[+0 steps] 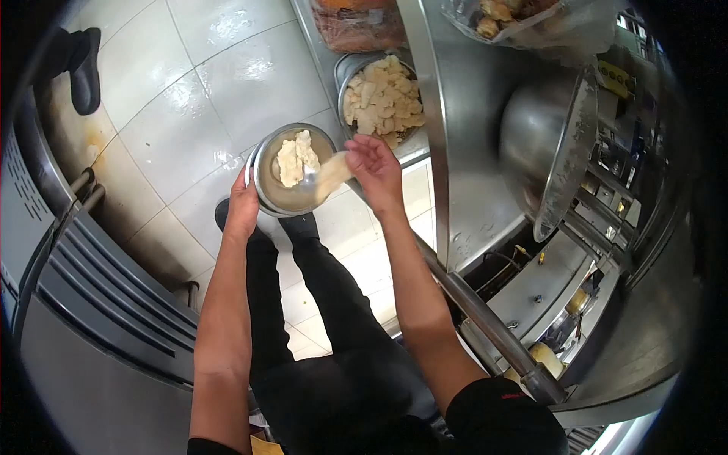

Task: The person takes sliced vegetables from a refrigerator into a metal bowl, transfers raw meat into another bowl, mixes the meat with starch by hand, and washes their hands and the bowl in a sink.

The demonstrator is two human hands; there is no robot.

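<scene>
Landmark for these notes: the steel bowl [288,202]. Far left of the steel bowl, on the tiled floor, we note another person's dark shoe [86,76], well apart from our hands.

At the bowl's left side we have our left hand [243,203]. Its fingers grasp the rim, partly hidden behind the wall. The bowl's mouth faces up toward us. Inside, we see pale pieces [290,163], lumpy and irregular, resting left of the bowl's middle.

At the bowl's right rim we find the held piece [331,176], pale and blurred. It lies down and to the left of the right fingertips, its long axis slanting from them toward the bowl's interior. Its lower end overlaps the bowl in our view; whether it touches the rim, we cannot tell.

Just right of the bowl is our right hand [377,174], fingers curled, the piece pinched at its upper end. This hand is much the nearer to the piece; the left is across the bowl.

Up and right of the bowl, just beyond our right fingers, we record a round pan [340,80] heaped with similar flat chunks [383,98]. Farther right stands a large metal basin [531,140], tilted.
</scene>
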